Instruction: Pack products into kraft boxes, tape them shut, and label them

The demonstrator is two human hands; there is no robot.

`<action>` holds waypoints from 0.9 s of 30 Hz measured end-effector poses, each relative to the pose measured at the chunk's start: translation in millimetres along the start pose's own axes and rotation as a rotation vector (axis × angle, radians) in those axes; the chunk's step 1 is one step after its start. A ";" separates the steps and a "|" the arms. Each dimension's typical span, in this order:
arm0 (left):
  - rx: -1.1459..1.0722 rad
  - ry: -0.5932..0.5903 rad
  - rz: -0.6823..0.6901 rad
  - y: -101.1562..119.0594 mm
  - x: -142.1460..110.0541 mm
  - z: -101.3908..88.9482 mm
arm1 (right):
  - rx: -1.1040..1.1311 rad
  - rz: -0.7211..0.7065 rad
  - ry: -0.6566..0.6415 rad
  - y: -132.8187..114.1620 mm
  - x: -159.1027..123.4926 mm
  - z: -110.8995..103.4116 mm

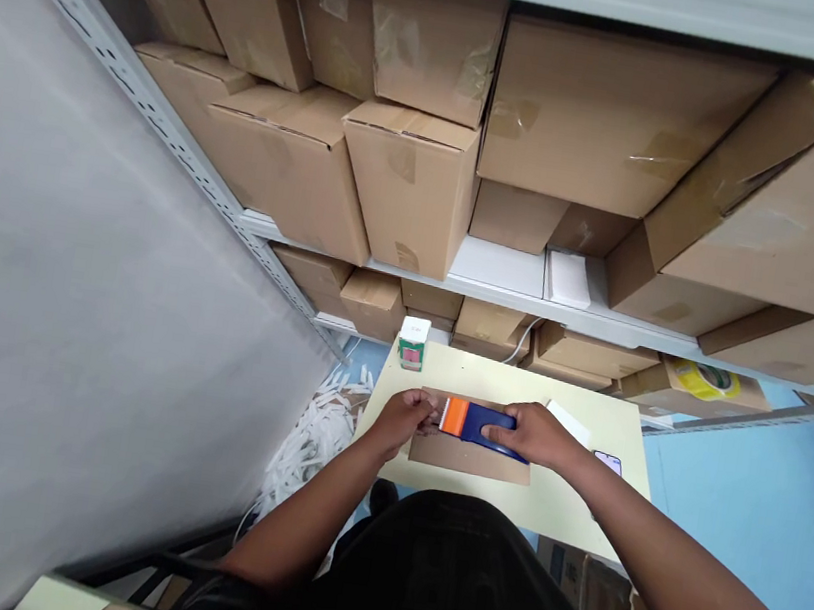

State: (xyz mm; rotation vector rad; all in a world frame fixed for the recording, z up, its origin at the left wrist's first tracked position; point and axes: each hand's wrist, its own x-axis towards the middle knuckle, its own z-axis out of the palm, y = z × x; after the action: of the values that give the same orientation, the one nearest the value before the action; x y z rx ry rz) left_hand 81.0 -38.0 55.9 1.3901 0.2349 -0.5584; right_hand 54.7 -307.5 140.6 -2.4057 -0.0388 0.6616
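My right hand (pixel 529 433) is wrapped around the dark blue handle of a blue-and-orange handheld tool (pixel 456 417), its thumb lying across the top. The tool's orange end points left and has a pale, toothed-looking edge. Just left of that edge is my left hand (pixel 410 419), its fingers drawn together in a pinch. Whatever they hold, if anything, is too small to make out. Beneath the tool and both hands, a flat piece of brown cardboard (pixel 472 459) lies on the pale yellow table (pixel 552 507).
A small white-and-green box (pixel 413 344) stands at the table's back left corner. To the right lie a white flat item (pixel 568 423) and a phone (pixel 608 463). Shelves full of cardboard boxes (pixel 405 184) rise behind. White strips (pixel 313 433) heap on the floor by the wall.
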 end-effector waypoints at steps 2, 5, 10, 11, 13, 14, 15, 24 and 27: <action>0.010 0.078 0.022 1.7 -1.3 -19.2 | -0.021 0.014 -0.006 6.0 -0.3 -3.6; 0.047 0.169 0.052 -3.5 -5.5 -47.5 | -0.034 0.022 -0.023 15.2 -1.1 -7.0; 0.159 0.216 0.105 -33.8 -9.4 -59.2 | -0.095 0.014 -0.051 16.5 -0.8 -5.5; 0.185 0.236 0.104 -40.3 -8.7 -56.1 | -0.106 0.010 -0.050 15.4 -0.8 -5.0; 0.247 0.265 0.093 -51.5 -5.9 -47.4 | -0.124 0.016 -0.052 13.2 -1.3 -4.8; 0.280 0.267 0.088 -56.0 -4.1 -42.4 | -0.128 0.023 -0.057 12.3 -1.7 -4.9; 0.315 0.261 0.090 -59.7 -2.2 -37.4 | -0.130 0.029 -0.062 11.6 -2.1 -5.1; 0.433 0.260 0.138 -93.2 18.0 -20.8 | -0.101 0.048 -0.035 11.6 -0.8 -2.2; 0.555 0.271 0.125 -90.2 14.1 -31.1 | -0.081 0.059 -0.051 10.4 -1.7 -1.7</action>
State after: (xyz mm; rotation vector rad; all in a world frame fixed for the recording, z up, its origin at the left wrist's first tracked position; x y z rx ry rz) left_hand 52.8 -18.1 -34.2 2.0092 0.2165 -0.3385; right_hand 52.7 -317.1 136.4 -2.4758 -0.0158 0.7616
